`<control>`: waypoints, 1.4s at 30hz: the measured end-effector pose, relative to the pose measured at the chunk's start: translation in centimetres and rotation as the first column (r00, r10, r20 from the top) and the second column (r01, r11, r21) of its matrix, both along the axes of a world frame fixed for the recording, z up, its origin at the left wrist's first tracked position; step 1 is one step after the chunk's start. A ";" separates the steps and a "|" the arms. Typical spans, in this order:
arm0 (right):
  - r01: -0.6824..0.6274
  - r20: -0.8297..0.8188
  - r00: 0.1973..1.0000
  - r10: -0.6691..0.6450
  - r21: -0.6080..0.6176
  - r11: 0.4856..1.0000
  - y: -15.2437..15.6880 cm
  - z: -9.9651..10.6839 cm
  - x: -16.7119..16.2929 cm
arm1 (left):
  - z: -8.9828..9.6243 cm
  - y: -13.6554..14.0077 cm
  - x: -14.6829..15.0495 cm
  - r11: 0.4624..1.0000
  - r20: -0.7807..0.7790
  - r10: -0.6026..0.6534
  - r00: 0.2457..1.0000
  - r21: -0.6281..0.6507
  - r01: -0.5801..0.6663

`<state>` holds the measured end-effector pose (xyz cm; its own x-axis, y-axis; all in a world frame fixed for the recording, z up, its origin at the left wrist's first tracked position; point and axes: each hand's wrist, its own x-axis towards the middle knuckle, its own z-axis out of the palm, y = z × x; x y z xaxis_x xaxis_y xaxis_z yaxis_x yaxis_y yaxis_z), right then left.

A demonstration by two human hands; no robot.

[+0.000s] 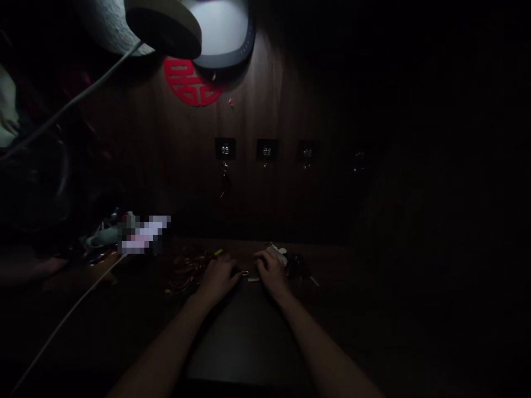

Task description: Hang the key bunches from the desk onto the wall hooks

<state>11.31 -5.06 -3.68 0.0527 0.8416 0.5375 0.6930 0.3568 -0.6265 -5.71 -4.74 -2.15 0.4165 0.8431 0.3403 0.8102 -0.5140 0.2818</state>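
Ring (245, 273): is lying between the left hand (218, 277) and right hand (272, 275), nearer the left;
Hands: are curling, seemingly working around the ring; whether they are gripping anything, I cannot tell; the next move is calling for a careful pinch;
Tangle (188, 270): is spreading beyond the left hand;
Dark bunch (296, 265): is lying beyond the right.

In front of me spreads a dark tabletop (249, 342). A tangle of thin strands (186, 270) lies beside my left hand (218, 273) — then a small ring (245, 273) and metal strip (253, 279) — and, by my right hand (271, 273), a pale object (282, 255) and a dark key-like piece (314, 281).
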 end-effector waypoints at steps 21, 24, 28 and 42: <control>-0.092 -0.001 0.996 0.092 -0.037 0.995 -1.9 1.7 -1.6 | 1.4 1.0 0.4 0.843 0.917 0.304 0.259 -0.386 0.376; -0.116 -0.013 0.993 0.115 -0.031 0.993 -1.9 1.6 -1.8 | 1.3 1.0 0.5 0.794 0.924 0.353 0.146 -0.379 0.475; -0.141 0.024 0.990 0.142 -0.043 0.989 -2.0 1.4 -2.1 | 1.3 0.8 0.6 0.761 0.925 0.370 0.089 -0.357 0.542; -0.182 0.116 0.976 0.185 -0.040 0.983 -1.7 1.1 -1.9 | 2.2 1.4 -0.3 0.839 0.933 0.358 -0.020 -0.313 0.444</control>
<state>9.37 -6.79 -2.57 -0.1666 0.8462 0.5062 0.6874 0.4677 -0.5556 -6.01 -3.34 0.03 0.0614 0.9960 0.0651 -0.4975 -0.0260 0.8671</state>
